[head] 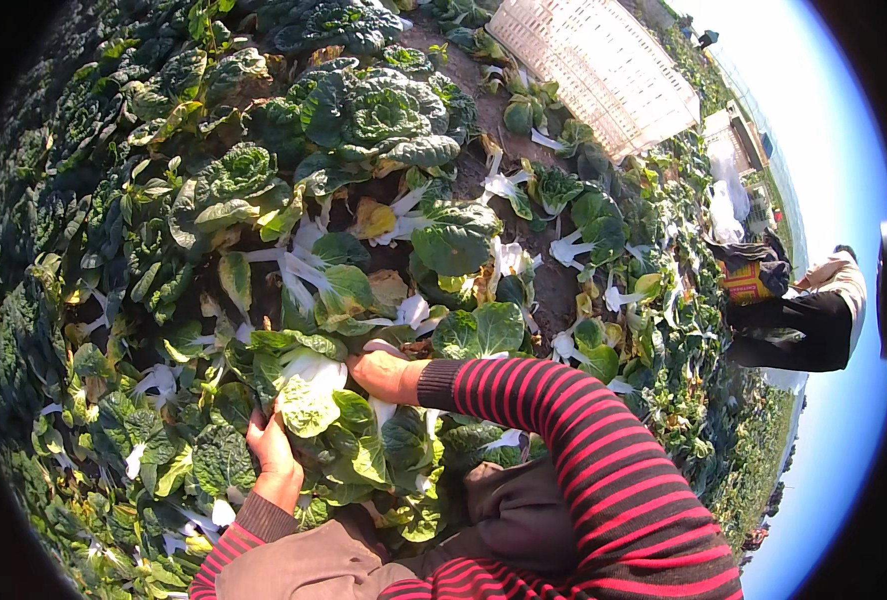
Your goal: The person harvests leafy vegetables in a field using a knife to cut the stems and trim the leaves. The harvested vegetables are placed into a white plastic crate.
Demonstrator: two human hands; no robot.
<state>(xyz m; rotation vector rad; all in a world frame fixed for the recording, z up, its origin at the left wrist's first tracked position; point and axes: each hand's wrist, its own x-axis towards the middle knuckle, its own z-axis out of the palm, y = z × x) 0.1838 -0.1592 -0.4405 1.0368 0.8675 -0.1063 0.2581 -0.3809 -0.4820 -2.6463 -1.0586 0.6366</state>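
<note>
A head of leafy cabbage (311, 382) with thick white stalks and a pale, crinkled leafy part lies tilted between my hands, low among the plants. My left hand (272, 448) grips it from its lower left side, thumb and fingers spread around the leaves. Against the white stalks on the other side is my right hand (385, 375), curled, with its fingertips mostly hidden. Whether it holds anything else cannot be made out. Loose green leaves (361, 442) with white stems hang and lie just below the head.
Rows of growing dark green cabbages (383, 112) fill the left and far side. Cut leaves with white stalks (301, 270) litter the soil (464, 82). A white plastic crate (593, 71) stands at upper right. Farther right, a person (803, 322) bends near a red and yellow box (743, 283).
</note>
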